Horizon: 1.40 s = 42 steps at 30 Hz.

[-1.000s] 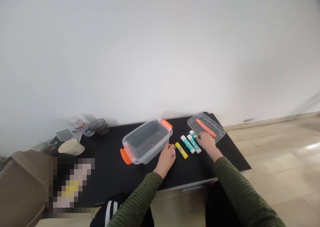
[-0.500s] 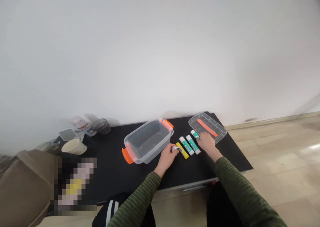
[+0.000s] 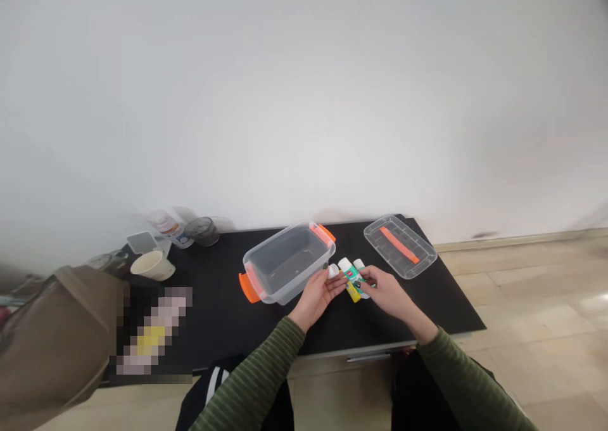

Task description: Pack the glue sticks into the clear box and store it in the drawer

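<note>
My left hand [image 3: 317, 295] is closed around something with a white round end [image 3: 333, 270]; the rest is hidden in the fingers. My right hand [image 3: 387, 291] pinches a green-and-white glue stick [image 3: 350, 270], tilted in front of the left fingertips. Below it a yellow glue stick [image 3: 354, 294] lies on the black table [image 3: 266, 333], partly covered. The white end of another glue stick [image 3: 359, 264] shows just behind the right fingers. Left of the hands stands an open clear plastic box [image 3: 289, 260] with orange latches.
A clear lid with an orange handle [image 3: 399, 246] lies at the table's right end. To the left are a paper cup [image 3: 152, 266], a dark glass [image 3: 202, 231] and a white bottle [image 3: 168, 228]. A brown bag-like object [image 3: 61, 342] fills the lower left. A wall rises behind.
My right hand has moved left from beside the lid, bringing a green-and-white glue stick over the others. My left hand has lifted slightly with its white-ended piece. The view has shifted a little.
</note>
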Tool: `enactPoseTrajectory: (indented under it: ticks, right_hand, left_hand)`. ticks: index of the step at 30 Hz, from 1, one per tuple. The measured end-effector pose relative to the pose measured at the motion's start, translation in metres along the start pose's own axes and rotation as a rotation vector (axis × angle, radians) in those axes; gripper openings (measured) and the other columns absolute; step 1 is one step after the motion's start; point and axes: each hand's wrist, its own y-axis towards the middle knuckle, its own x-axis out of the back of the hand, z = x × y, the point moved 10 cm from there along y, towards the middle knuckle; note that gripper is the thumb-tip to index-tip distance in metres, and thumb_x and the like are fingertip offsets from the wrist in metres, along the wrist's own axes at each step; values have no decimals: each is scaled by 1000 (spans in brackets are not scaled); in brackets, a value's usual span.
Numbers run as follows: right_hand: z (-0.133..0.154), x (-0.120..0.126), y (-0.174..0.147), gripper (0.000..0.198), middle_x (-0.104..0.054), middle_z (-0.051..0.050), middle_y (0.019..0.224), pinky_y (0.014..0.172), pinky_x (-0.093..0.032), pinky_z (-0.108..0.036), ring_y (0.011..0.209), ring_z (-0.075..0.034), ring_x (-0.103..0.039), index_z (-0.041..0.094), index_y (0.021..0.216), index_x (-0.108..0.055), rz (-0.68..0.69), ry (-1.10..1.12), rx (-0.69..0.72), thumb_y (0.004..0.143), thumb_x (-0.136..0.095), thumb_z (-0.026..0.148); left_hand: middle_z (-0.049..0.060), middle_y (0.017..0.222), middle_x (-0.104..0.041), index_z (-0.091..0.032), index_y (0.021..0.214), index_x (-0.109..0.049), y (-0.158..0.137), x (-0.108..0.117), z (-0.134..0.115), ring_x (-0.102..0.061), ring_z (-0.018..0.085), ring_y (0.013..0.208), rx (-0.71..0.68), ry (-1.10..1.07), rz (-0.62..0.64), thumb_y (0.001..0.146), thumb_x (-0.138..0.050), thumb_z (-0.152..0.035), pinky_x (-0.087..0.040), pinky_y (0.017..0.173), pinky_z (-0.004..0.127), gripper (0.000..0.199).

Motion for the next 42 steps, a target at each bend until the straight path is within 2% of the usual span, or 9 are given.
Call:
enactPoseTrajectory:
  ticks: [6, 11, 19, 25, 32, 37, 42]
  right_hand:
    - [17, 1, -5, 19, -71, -2, 100, 83, -48, -30, 92, -19, -66, 24, 101, -63, -24, -163, -23, 83, -59, 27]
    - [24, 5, -4, 28, -67, -4, 102, 86, -47, -31, 95, -20, -62, 25, 107, -66, -38, -276, 28, 79, -62, 21]
    - [25, 8, -6, 31, -65, -5, 108, 92, -47, -34, 103, -21, -59, 26, 111, -68, -82, -286, 166, 81, -64, 19]
    - [29, 6, -8, 30, -67, -6, 107, 91, -48, -35, 102, -22, -60, 27, 110, -71, -80, -287, 159, 81, -64, 20]
    - [34, 10, -10, 28, -71, -4, 105, 87, -49, -32, 96, -21, -63, 30, 105, -75, -51, -218, 111, 79, -66, 22]
    - [29, 11, -12, 30, -73, -3, 100, 81, -50, -30, 89, -20, -66, 29, 104, -76, -27, -110, 42, 75, -70, 24]
    - [16, -5, -9, 31, -75, -1, 102, 81, -50, -31, 90, -22, -67, 27, 105, -76, 81, 100, -33, 74, -72, 32]
  left_hand:
    - [10, 95, -73, -15, 96, -62, -6, -5, -6, -72, 21, 88, -43, 44, 41, 84, -69, -36, -54, 93, 41, 26]
    - [7, 91, -72, -15, 95, -62, -10, -5, -13, -71, 18, 84, -89, 113, 51, 78, -75, -37, -55, 92, 39, 31]
    - [11, 92, -73, -12, 100, -65, -13, -3, -14, -72, 20, 84, -76, 199, 40, 75, -78, -41, -57, 87, 38, 40]
    - [11, 94, -73, -11, 103, -66, -20, -12, -16, -72, 23, 87, -91, 236, 86, 74, -79, -40, -56, 89, 40, 44]
    - [12, 106, -71, -12, 107, -67, -28, -21, -22, -68, 25, 100, -146, 298, 166, 74, -78, -39, -53, 95, 42, 44]
    - [11, 106, -71, -14, 106, -67, -32, -23, -27, -67, 25, 100, -187, 346, 187, 73, -79, -41, -52, 95, 41, 44]
    - [12, 109, -71, -15, 105, -68, -38, -28, -37, -67, 24, 100, -233, 443, 191, 75, -76, -43, -51, 92, 37, 41]
